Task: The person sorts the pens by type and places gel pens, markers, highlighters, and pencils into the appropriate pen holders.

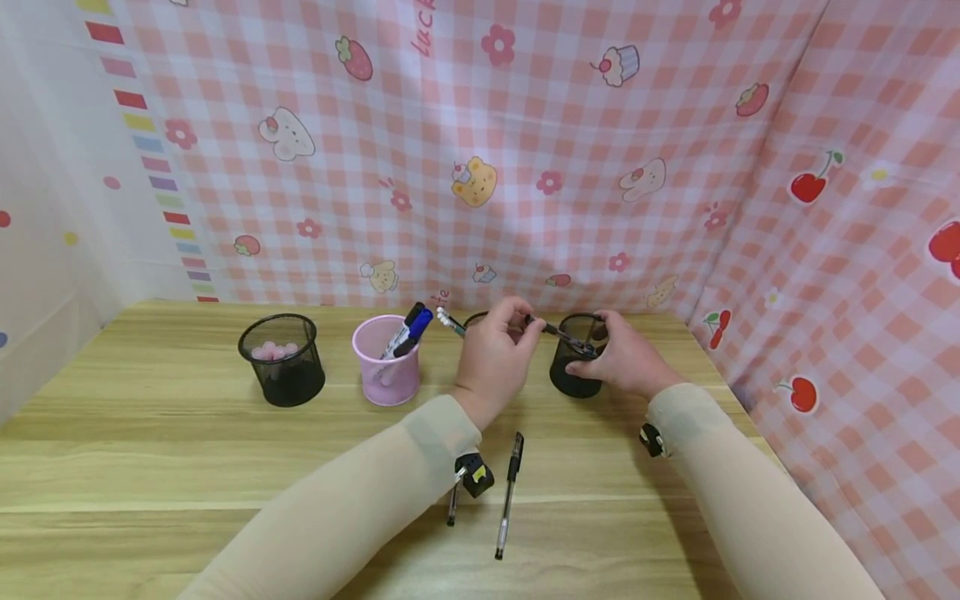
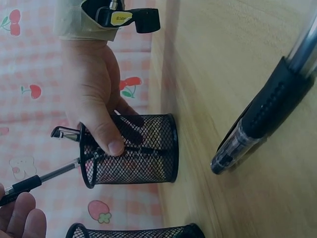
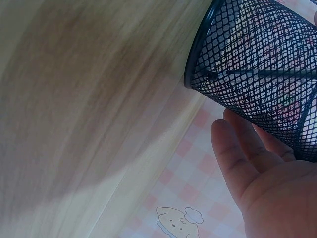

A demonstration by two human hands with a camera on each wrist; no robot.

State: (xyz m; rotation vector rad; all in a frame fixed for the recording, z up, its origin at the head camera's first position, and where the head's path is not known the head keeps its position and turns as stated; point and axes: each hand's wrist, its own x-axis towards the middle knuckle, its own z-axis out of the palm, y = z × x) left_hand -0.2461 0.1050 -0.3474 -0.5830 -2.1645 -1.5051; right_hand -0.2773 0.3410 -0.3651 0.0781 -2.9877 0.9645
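My left hand (image 1: pixel 495 358) pinches a black-gripped gel pen (image 1: pixel 553 331) by one end, with the pen slanting toward a black mesh pen cup (image 1: pixel 573 379). In the left wrist view the pen's far end reaches the cup's rim. My right hand (image 1: pixel 630 354) grips that cup, thumb across the near side and fingers behind; the right wrist view shows those fingers (image 3: pixel 237 153) along the mesh. Another pen's clear, clipped end (image 2: pixel 65 133) sticks out over the rim beside the right thumb. The cup stands upright on the wooden table (image 1: pixel 375 467).
Behind my left hand is another mesh cup (image 1: pixel 474 319), partly hidden, with white-tipped sticks (image 1: pixel 450 321). A pink cup (image 1: pixel 386 383) holds markers; a black mesh cup (image 1: pixel 288 383) holds pink balls. One gel pen (image 1: pixel 510 492) lies in front, a second (image 1: pixel 452 507) partly under my left wrist.
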